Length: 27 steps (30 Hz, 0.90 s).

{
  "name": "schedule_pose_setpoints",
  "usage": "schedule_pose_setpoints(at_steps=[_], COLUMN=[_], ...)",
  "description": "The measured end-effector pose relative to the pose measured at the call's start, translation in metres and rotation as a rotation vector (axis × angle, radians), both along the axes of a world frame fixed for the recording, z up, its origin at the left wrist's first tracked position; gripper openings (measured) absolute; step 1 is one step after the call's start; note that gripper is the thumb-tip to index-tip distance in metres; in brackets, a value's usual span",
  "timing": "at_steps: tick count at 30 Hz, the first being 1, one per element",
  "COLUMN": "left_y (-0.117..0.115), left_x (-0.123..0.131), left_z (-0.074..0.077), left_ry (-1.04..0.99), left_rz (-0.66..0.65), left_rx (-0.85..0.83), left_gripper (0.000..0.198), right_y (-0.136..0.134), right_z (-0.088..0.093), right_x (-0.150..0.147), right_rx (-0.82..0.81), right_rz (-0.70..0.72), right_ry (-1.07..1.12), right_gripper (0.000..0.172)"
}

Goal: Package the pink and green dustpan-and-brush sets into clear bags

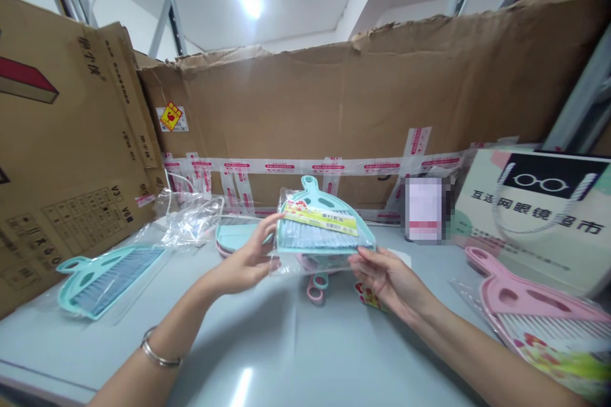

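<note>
Raised over the middle of the table is a turquoise dustpan and brush set (324,229) in a clear plastic bag, handle upward, with a yellow-green label card across it. My left hand (251,257) grips the bag's left edge. At the lower right corner, my right hand (382,273) pinches the bag between thumb and fingers. Below it on the table, pink and turquoise handle ends (315,292) show, their other parts hidden behind the held set. A colourful label card (370,297) lies partly behind my right hand.
A bagged turquoise set (109,280) lies at left, a bagged pink set (539,305) at right. Behind are turquoise dustpans (236,236), crumpled clear bags (191,219) and a blurred-out upright object (424,210). Cardboard boxes (296,108) and a paper bag (534,222) border the table.
</note>
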<state>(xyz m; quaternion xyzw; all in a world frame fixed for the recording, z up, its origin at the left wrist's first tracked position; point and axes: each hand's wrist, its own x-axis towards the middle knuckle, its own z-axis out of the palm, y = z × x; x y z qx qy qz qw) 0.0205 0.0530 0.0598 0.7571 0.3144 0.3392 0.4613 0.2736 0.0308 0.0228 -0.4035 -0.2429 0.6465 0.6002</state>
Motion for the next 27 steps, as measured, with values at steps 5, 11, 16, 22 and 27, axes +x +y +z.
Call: schedule_pose_setpoints(at_steps=[5, 11, 16, 22, 27], left_y=[0.006, 0.009, 0.005, 0.011, 0.014], left_x=[0.02, 0.024, 0.028, 0.031, 0.029], left_z=[-0.025, -0.033, -0.037, -0.039, -0.041], left_ry=[-0.066, -0.233, -0.237, -0.356, -0.252], left_rz=[0.38, 0.523, 0.421, 0.201, 0.195], left_rx=[0.318, 0.361, 0.424, -0.057, -0.191], left_gripper=[0.024, 0.021, 0.011, 0.06, 0.041], right_y=[0.0, 0.002, 0.004, 0.014, 0.016], right_z=[-0.004, -0.016, -0.014, -0.024, -0.031], right_x=[0.002, 0.0, -0.002, 0.004, 0.006], right_rx=[0.131, 0.531, 0.383, 0.507, 0.523], right_rz=[0.188, 0.23, 0.064, 0.009, -0.045], right_ry=[-0.139, -0.354, -0.45, -0.64, -0.802], right_gripper=[0.023, 0.133, 0.103, 0.045, 0.042])
